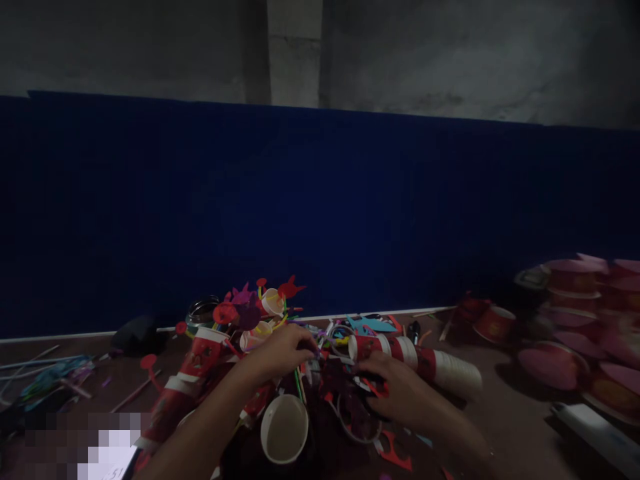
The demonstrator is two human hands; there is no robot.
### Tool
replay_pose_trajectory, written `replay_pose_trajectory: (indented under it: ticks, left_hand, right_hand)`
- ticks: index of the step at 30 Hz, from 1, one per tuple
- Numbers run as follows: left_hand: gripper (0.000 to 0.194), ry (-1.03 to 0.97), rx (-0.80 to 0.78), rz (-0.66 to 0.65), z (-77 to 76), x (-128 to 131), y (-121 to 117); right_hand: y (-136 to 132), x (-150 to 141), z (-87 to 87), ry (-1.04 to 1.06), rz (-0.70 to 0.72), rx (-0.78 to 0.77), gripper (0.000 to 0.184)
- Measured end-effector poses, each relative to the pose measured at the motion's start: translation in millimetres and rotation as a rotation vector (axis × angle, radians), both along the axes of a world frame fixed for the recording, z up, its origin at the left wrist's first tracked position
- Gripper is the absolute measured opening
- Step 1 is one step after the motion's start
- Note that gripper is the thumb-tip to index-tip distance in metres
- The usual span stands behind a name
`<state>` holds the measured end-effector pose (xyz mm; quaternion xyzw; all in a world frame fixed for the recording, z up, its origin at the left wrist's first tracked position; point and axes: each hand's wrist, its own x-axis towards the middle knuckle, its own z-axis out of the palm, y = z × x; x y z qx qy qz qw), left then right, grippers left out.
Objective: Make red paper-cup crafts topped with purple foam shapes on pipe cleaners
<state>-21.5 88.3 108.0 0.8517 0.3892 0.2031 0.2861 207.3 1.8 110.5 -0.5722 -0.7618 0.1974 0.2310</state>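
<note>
My left hand (286, 348) reaches into a heap of craft scraps, its fingers bent down towards the thumb; what lies at the fingertips is too dark and small to name. To its right, my right hand (395, 383) curls over dark and red pieces in the same heap, its grip partly hidden. Between and below the hands, a paper cup (284, 430) shows its pale open mouth. Just beyond my right hand lies a row of nested red-and-white paper cups (425, 363). A blue paper cutout (371, 325) rests behind it.
More red stacked cups (193, 367) lean at the left, near red and purple cutouts (245, 310) and a dark jar (203, 310). Pink-topped red cups (573, 300) are piled at the right. A lit phone (117, 460) lies front left. A blue panel (320, 213) stands behind.
</note>
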Motion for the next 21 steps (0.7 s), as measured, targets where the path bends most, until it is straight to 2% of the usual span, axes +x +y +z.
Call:
replay_pose_trajectory:
  ticks: [6,13,21]
  left_hand:
    - [0.019,0.014,0.02,-0.006,4.2,3.0,-3.8]
    - [0.019,-0.013,0.015,-0.02,5.9,8.4,-4.9]
    - [0.015,-0.074,-0.026,-0.012,8.6,10.4,-5.7]
  right_hand:
    - [0.5,-0.5,3.3,-0.002,0.047,0.005,0.038]
    - [3.4,-3.2,-2.8,-0.003,0.085,0.019,0.045]
    - [3.5,-4.1,0.9,-0.008,0.116,-0.008,0.038]
